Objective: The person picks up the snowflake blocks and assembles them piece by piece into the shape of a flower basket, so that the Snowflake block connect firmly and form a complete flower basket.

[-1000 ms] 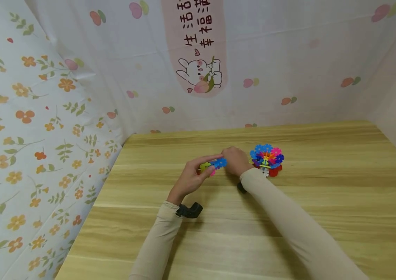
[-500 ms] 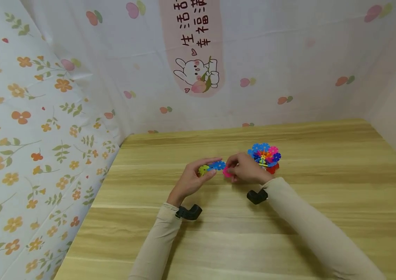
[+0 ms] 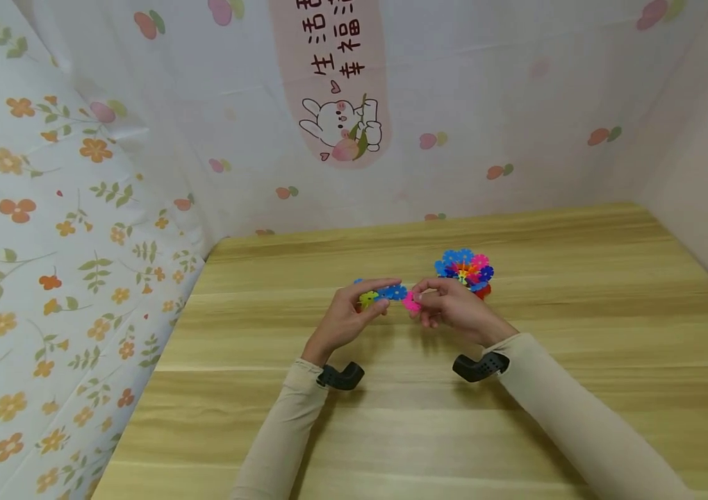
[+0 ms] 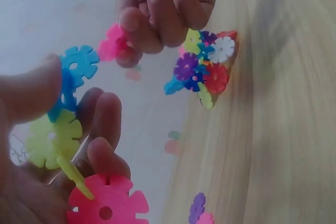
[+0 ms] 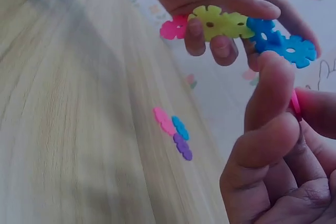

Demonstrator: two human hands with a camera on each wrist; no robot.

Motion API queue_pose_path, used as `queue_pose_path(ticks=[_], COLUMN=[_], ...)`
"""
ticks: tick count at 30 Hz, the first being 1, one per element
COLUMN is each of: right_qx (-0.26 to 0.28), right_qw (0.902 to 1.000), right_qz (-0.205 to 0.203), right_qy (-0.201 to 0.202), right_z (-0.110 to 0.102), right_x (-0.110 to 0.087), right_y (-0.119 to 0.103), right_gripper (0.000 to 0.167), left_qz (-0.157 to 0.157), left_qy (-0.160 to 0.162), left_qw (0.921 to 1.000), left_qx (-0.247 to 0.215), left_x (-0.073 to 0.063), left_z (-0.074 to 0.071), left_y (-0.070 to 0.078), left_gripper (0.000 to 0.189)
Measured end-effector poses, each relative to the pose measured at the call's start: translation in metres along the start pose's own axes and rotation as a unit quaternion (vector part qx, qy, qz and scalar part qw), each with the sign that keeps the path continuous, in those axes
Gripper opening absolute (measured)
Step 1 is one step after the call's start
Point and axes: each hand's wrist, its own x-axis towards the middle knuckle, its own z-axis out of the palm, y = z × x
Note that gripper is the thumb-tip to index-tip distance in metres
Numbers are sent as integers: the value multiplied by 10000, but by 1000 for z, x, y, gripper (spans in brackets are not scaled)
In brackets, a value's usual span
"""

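Observation:
My left hand (image 3: 342, 321) grips a short chain of flower-shaped snowflake discs above the table. Its blue discs (image 4: 79, 64) stick out beyond my thumb, followed by yellow discs (image 5: 210, 23) and a large pink disc (image 4: 107, 201) at the other end. A single pink snowflake disc (image 3: 412, 303) is pinched between thumb and fingertips of my right hand (image 3: 463, 311). In the left wrist view this disc is just beside the end blue disc, with a small gap between them. My right fingers hide most of it in the right wrist view.
A multicoloured cluster of joined snowflake discs (image 3: 463, 269) stands on the wooden table (image 3: 404, 417) behind my right hand. Loose pink (image 5: 164, 120), blue (image 5: 180, 128) and purple discs (image 5: 182, 147) lie on the tabletop. A printed curtain (image 3: 235, 125) hangs behind the table.
My right hand has come from beyond the left hand's fingertips back toward me and turned, bringing the pink disc beside the chain. My left hand keeps its grip nearly in place.

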Motion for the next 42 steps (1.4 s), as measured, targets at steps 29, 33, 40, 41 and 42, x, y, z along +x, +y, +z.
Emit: queue_pose_path(ticks=[29, 33, 40, 41, 42], right_qx=[1372, 1170, 725, 663, 611], right_qw=[9898, 9923, 9969, 9975, 9978], right_qz=[250, 352, 279, 258, 257], right_qy=[291, 218, 78, 53, 43], right_z=[14, 14, 18, 19, 20], right_x=[-1, 2, 18, 21, 24], right_y=[16, 13, -3, -6, -8], right_gripper=[15, 21, 27, 27, 28], left_qz=[-154, -101, 80, 90, 94], left_qy=[108, 133, 244, 258, 259], left_qw=[9985, 9967, 9937, 9930, 9924], left_qx=[518, 790, 1088, 1148, 1201], left_x=[-5, -4, 1, 2, 2], left_z=[9, 4, -10, -12, -14], left_y=[-3, 0, -20, -24, -25], left_gripper=[33, 32, 33, 34, 34])
